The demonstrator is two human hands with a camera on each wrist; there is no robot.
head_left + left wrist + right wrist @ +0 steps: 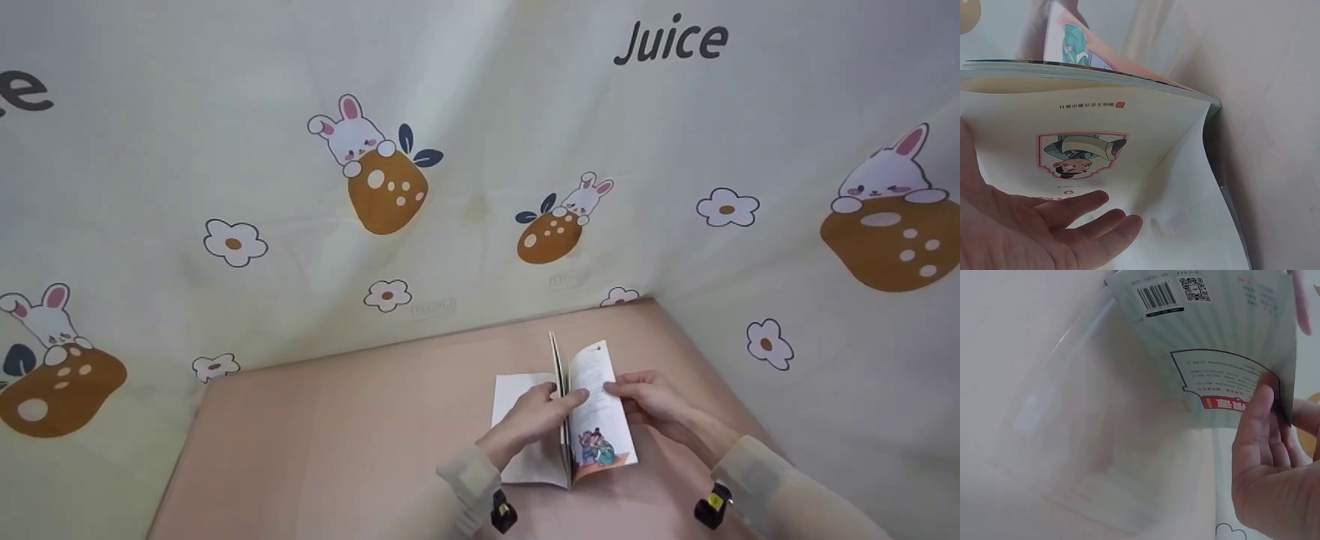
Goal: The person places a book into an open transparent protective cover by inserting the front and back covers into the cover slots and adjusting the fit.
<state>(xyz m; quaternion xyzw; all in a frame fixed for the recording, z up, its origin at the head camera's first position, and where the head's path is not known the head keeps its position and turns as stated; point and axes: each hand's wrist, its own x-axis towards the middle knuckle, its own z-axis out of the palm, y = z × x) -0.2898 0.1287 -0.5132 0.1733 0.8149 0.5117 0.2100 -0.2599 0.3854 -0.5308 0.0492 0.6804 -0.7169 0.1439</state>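
An open book [600, 412] stands partly fanned on the table, its left leaf lying flatter and a block of pages upright in the middle. My left hand [534, 416] grips that block, thumb over the text page and fingers on the other side. In the left wrist view, its fingers [1098, 239] extend beside a page with a framed cartoon figure [1081, 154]. My right hand [656, 401] pinches the book's right edge, thumb in front and fingers behind. The right wrist view shows those fingers on the pale green back cover [1213, 332], with barcode and QR code.
The book is on a pinkish table [322, 442]. A pale cloth [480, 150] printed with rabbits and flowers hangs behind the table and along its sides. Both wrists carry small black devices, one being the right wrist device [713, 505].
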